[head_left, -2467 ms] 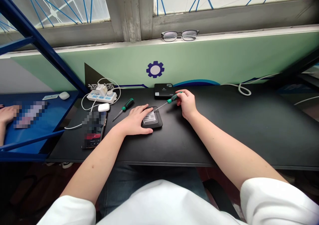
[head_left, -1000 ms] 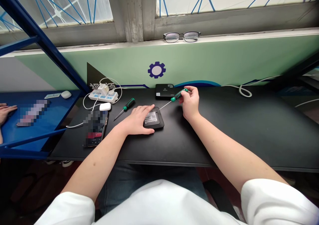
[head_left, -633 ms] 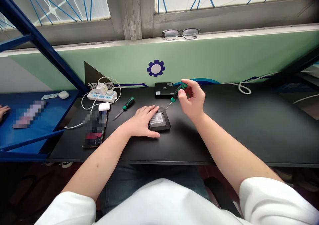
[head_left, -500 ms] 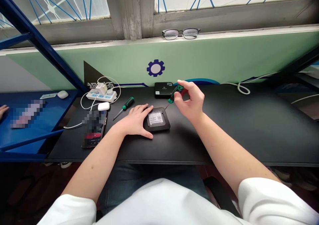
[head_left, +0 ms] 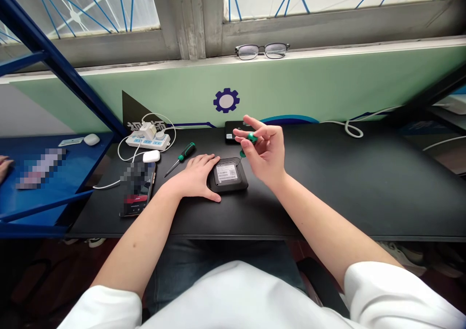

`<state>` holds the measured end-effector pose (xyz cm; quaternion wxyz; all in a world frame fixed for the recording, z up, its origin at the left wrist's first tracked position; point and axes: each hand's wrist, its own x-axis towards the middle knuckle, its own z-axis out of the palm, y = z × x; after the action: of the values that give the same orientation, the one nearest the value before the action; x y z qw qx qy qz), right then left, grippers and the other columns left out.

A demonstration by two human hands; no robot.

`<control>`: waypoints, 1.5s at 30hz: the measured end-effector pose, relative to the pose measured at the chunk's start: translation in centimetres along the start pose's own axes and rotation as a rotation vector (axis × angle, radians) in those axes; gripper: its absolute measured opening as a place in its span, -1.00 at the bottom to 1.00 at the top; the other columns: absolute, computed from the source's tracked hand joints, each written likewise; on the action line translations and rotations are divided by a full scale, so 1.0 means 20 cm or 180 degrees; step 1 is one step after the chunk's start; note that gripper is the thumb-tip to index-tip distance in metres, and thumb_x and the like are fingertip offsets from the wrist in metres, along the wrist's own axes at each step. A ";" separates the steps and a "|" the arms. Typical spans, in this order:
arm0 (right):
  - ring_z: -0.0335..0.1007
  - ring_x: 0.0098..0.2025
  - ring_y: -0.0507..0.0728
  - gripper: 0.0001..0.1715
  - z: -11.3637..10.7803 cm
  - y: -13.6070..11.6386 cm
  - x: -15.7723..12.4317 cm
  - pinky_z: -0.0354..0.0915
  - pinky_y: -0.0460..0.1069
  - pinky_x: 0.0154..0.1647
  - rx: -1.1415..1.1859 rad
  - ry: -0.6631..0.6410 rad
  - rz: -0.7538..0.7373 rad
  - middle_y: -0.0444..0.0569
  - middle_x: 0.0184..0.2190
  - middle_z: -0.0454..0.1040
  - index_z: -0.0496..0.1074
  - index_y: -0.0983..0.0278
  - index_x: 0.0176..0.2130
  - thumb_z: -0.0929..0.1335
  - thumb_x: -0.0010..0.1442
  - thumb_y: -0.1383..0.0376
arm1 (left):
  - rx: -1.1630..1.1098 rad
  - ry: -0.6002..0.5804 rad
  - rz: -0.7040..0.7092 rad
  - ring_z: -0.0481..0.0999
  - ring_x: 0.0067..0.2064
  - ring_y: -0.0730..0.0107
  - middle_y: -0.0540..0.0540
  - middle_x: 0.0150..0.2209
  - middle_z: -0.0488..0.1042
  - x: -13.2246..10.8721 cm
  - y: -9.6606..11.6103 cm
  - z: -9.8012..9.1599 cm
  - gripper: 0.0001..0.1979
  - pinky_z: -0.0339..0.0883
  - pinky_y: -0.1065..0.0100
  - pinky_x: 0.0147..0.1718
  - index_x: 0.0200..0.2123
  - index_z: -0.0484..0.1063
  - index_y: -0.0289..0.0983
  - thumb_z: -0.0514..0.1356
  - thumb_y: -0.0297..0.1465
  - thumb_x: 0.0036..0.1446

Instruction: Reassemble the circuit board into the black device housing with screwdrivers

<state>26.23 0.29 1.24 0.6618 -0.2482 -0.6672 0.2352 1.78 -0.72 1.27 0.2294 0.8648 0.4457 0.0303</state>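
Observation:
A flat black square device [head_left: 227, 172] with a white printed label lies on the black desk. Spread along its left side, my left hand [head_left: 199, 176] rests on its edge, thumb and fingers apart. My right hand [head_left: 267, 152] grips a green-handled screwdriver [head_left: 252, 138] over the device's far right corner. The shaft is thin and its tip appears to meet that corner. Most of the handle is hidden by the fingers. A second green and black screwdriver [head_left: 187, 151] lies on the desk beyond my left hand.
Behind my right hand is a black box [head_left: 230, 132], partly covered. To the left lie a phone [head_left: 147, 193], a white earbud case [head_left: 151, 156] and a power strip [head_left: 160, 142] with cables. Glasses [head_left: 262, 51] sit on the ledge. Another person's hand [head_left: 4, 166] shows at far left.
My right hand has shifted left and turned, its palm side and fingers now more in view around the screwdriver handle. My left hand and the device stay nearly in place.

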 end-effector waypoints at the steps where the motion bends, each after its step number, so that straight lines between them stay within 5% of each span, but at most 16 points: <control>1: 0.75 0.06 0.16 -0.70 0.01 0.00 0.00 0.69 0.19 0.08 0.0013 0.0086 0.0090 0.02 0.38 0.53 0.35 0.02 0.06 0.47 0.47 0.06 | -0.0006 0.0013 0.0019 -0.08 0.66 -0.40 -0.37 0.65 0.04 0.00 0.00 0.01 0.38 -0.12 -0.28 0.58 0.62 0.06 -0.15 0.58 0.16 -0.13; 9: 0.68 0.04 0.26 -0.69 -0.02 -0.03 0.02 0.65 0.28 0.02 -0.0406 -0.0009 -0.0053 0.07 0.11 0.64 0.57 0.05 0.03 0.29 0.56 0.01 | -0.0025 0.0175 0.0192 -0.04 0.65 -0.45 -0.42 0.63 0.07 0.06 -0.01 0.07 0.41 -0.14 -0.33 0.56 0.62 0.07 -0.16 0.58 0.23 -0.16; 15: 0.48 -0.14 0.20 -0.66 -0.06 -0.01 0.03 0.57 0.19 -0.15 -0.1027 0.0230 -0.0199 -0.01 -0.15 0.43 0.64 0.05 0.05 0.50 0.36 -0.02 | -0.0030 0.0038 0.0039 -0.12 0.67 -0.44 -0.44 0.67 -0.05 0.04 -0.05 0.03 0.47 -0.11 -0.29 0.57 0.65 -0.01 -0.19 0.58 0.23 -0.17; 18: 0.50 -0.06 0.21 -0.61 -0.07 -0.01 0.03 0.59 0.22 -0.05 -0.0799 0.0114 -0.0044 0.01 -0.09 0.43 0.63 0.02 0.13 0.38 0.48 -0.06 | 0.0011 0.0010 -0.0059 -0.14 0.67 -0.44 -0.45 0.67 -0.05 0.03 -0.05 0.02 0.46 -0.12 -0.27 0.57 0.64 0.00 -0.22 0.58 0.21 -0.15; 22: 0.50 0.30 0.29 -0.63 -0.07 0.00 0.04 0.56 0.29 0.24 -0.0499 -0.0010 0.0106 0.08 0.26 0.44 0.58 0.03 0.07 0.34 0.51 -0.09 | 0.0045 0.0020 -0.0037 -0.11 0.66 -0.46 -0.46 0.66 -0.03 0.04 -0.04 0.02 0.43 -0.11 -0.29 0.56 0.63 0.02 -0.21 0.57 0.22 -0.14; 25: 0.65 0.12 0.21 -0.59 -0.05 0.02 0.04 0.63 0.23 0.13 -0.0152 0.0022 0.0325 0.07 0.44 0.36 0.41 0.04 0.01 0.49 0.39 -0.11 | 0.0075 0.0038 -0.0021 -0.10 0.66 -0.47 -0.47 0.66 -0.03 0.04 -0.03 0.02 0.43 -0.11 -0.30 0.56 0.63 0.03 -0.23 0.57 0.22 -0.14; 29: 0.62 -0.31 0.02 -0.46 -0.03 0.03 0.02 0.66 0.14 -0.10 -0.0019 0.0218 0.0351 0.02 0.31 0.54 0.27 0.05 -0.07 0.59 0.29 -0.05 | 0.0070 0.0050 -0.0001 -0.11 0.66 -0.48 -0.48 0.66 -0.03 0.04 -0.04 0.02 0.42 -0.11 -0.32 0.56 0.63 0.02 -0.22 0.56 0.23 -0.13; 36: 0.71 -0.10 0.19 -0.63 -0.03 -0.01 0.02 0.66 0.23 -0.02 -0.0010 0.0053 0.0323 0.03 0.09 0.68 0.53 0.05 0.05 0.35 0.52 -0.10 | 0.0066 0.0078 0.0026 -0.11 0.66 -0.51 -0.48 0.66 -0.03 0.04 -0.04 0.04 0.42 -0.12 -0.34 0.55 0.63 0.01 -0.22 0.52 0.28 -0.11; 40: 0.58 -0.12 0.16 -0.71 -0.04 0.02 0.03 0.57 0.12 -0.15 -0.0509 0.0315 -0.0052 -0.05 -0.13 0.56 0.54 0.06 -0.04 0.49 0.40 -0.04 | 0.0112 0.0040 -0.0002 -0.13 0.66 -0.49 -0.49 0.66 -0.05 0.05 -0.04 0.04 0.43 -0.13 -0.31 0.56 0.64 0.00 -0.23 0.53 0.27 -0.11; 45: 0.58 -0.03 0.19 -0.60 -0.04 0.03 0.04 0.57 0.14 -0.09 -0.0478 0.0273 0.0113 0.01 0.01 0.51 0.49 0.06 -0.03 0.44 0.42 -0.16 | 0.0098 0.0077 0.0027 -0.12 0.66 -0.51 -0.48 0.66 -0.04 0.05 -0.05 0.05 0.43 -0.12 -0.33 0.55 0.64 -0.01 -0.22 0.51 0.29 -0.10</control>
<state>27.11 1.14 1.46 0.6650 -0.3187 -0.6495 0.1853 1.88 0.16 -0.11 0.2105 0.8697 0.4451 0.0350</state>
